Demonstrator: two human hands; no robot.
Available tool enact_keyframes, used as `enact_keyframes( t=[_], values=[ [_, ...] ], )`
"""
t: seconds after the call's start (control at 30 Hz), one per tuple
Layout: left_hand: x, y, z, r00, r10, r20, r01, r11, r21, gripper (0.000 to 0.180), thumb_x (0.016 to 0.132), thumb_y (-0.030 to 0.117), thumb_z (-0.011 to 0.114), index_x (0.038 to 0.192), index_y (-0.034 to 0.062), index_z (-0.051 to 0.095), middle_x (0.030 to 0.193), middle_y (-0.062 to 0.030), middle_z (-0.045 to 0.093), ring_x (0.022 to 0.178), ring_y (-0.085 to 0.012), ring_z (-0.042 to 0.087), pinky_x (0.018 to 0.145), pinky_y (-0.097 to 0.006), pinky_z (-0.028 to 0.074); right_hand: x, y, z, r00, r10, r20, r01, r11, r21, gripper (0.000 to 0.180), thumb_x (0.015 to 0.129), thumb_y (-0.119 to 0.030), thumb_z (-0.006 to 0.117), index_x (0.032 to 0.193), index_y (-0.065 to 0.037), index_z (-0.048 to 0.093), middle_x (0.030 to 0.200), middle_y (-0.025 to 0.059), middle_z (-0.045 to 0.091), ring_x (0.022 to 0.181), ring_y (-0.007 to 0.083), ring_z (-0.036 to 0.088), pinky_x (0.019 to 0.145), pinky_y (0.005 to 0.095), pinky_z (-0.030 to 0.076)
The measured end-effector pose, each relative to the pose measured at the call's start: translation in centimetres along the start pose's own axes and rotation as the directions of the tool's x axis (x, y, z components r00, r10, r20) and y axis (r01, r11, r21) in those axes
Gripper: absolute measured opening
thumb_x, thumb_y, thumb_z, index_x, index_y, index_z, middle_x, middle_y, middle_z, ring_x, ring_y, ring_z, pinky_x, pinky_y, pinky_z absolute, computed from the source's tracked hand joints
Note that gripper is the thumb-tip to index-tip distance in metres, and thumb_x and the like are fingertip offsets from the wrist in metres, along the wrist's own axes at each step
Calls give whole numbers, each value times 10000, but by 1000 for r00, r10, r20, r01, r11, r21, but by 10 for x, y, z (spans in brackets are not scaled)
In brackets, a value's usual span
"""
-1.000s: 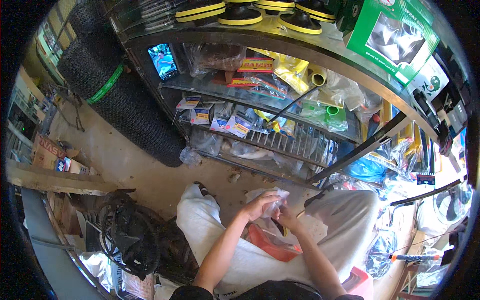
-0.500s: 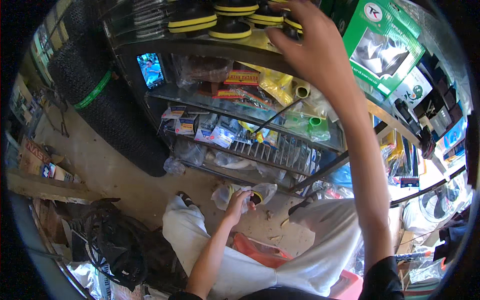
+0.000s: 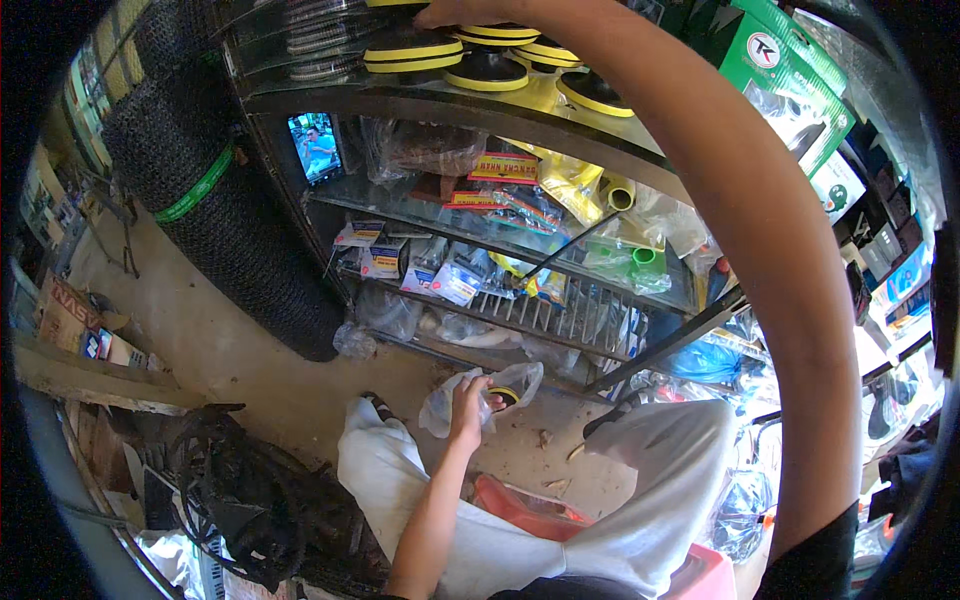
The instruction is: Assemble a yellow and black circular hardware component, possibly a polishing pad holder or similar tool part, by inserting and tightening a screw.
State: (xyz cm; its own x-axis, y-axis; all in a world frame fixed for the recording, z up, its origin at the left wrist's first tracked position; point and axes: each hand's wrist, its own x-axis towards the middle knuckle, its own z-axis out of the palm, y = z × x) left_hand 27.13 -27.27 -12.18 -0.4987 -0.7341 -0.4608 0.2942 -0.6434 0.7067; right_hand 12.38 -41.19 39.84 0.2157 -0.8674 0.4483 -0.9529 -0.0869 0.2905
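My right hand (image 3: 462, 12) reaches across the top shelf to the black discs with yellow rims (image 3: 413, 52), at the upper edge of the view. Its fingertips are by a disc at the back left; part of the hand is cut off, so its grip cannot be made out. Several more discs stand in low stacks, and one single disc (image 3: 594, 92) lies at the right by the shelf's front edge. Down between my knees, my left hand (image 3: 469, 404) is closed on a clear plastic bag (image 3: 437, 409). A small yellow-rimmed black disc (image 3: 505, 395) shows at that bag, beside my fingers.
Below the discs, the shelf rack (image 3: 400, 105) holds packets, small boxes and a lit phone (image 3: 314, 148). A large roll of black mesh (image 3: 230, 240) leans at the left. Green boxes (image 3: 790, 70) stand at the upper right. A red plastic thing (image 3: 525, 508) lies between my legs.
My right hand has swung left over the discs, away from the shelf's right part. The single disc there now shows uncovered. My left hand stays low with the bag; the view has shifted slightly.
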Motion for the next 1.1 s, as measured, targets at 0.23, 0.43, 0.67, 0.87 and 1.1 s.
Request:
enact_keyframes(
  t=[0.23,0.43,0.67,0.87,1.1],
  values=[
    [-3,3,2,999,42,3,-42,999,-8,302,918,279,633,1115,60,567,1005,-74,631,698,-210,649,642,-377,581,-54,-11,-15,834,-1,-551,79,990,118,565,836,-251,730,1285,40,549,1235,294,603,1095,449,622,903,465,529],
    [-7,6,-27,995,83,-48,-83,997,-6,268,925,276,617,1042,39,565,938,-76,612,611,-186,622,549,-334,548,-250,-112,39,945,295,143,-274,471,839,684,805,-278,812,1350,8,513,1284,220,626,1161,305,639,1027,410,484],
    [-34,18,16,987,41,154,-88,946,311,250,934,258,604,1058,41,590,812,-47,578,555,-147,589,524,-288,483,-485,-189,257,448,644,620,-743,-118,659,666,847,-254,801,1368,29,499,1223,190,660,1088,232,650,925,338,510],
    [-47,0,15,856,-240,457,-35,857,515,380,981,253,598,1254,-10,574,930,-44,621,676,-137,639,595,-283,503,-517,-220,302,690,398,605,-696,134,705,667,854,-182,732,1428,-21,433,1260,249,615,1194,400,594,980,445,476],
    [-48,-19,27,791,-369,488,125,879,461,440,979,268,579,1335,11,554,1008,-35,618,719,-162,646,666,-335,544,-546,-232,334,653,542,529,-670,87,738,642,872,-112,685,1434,37,413,1368,284,534,1269,430,532,1043,433,452]
  ],
)
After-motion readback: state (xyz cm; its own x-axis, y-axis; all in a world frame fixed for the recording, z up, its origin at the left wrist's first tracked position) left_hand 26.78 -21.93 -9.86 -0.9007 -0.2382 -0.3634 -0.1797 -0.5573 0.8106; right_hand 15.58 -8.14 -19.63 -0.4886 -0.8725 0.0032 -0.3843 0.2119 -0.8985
